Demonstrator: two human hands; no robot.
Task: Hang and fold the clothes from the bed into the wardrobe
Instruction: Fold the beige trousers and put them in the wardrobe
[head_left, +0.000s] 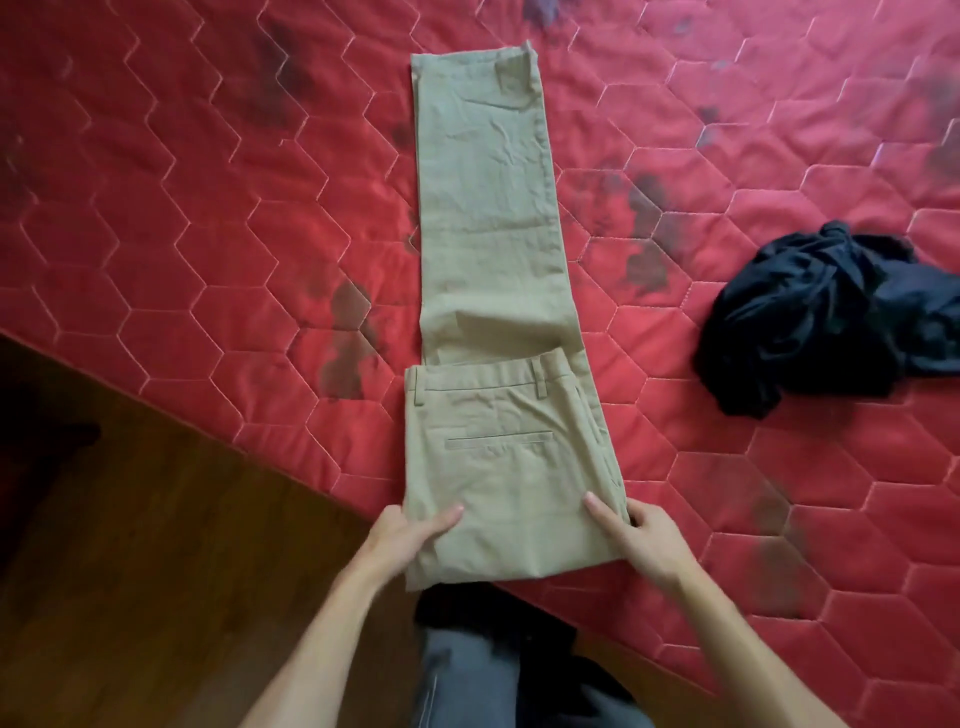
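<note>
Khaki trousers (493, 249) lie flat on the red quilted bed (208, 182), legs stacked and pointing away from me. The waist end is folded over onto the legs, its back pocket facing up. My left hand (410, 530) grips the near left corner of the fold, thumb on top and fingers under the cloth. My right hand (634, 535) grips the near right corner the same way, with its fingers curled round the edge.
A crumpled dark navy garment (821, 317) lies on the bed to the right of the trousers. Dark wooden floor (130, 519) shows at the lower left beyond the bed's edge. My own legs in grey trousers (467, 675) stand against the bed.
</note>
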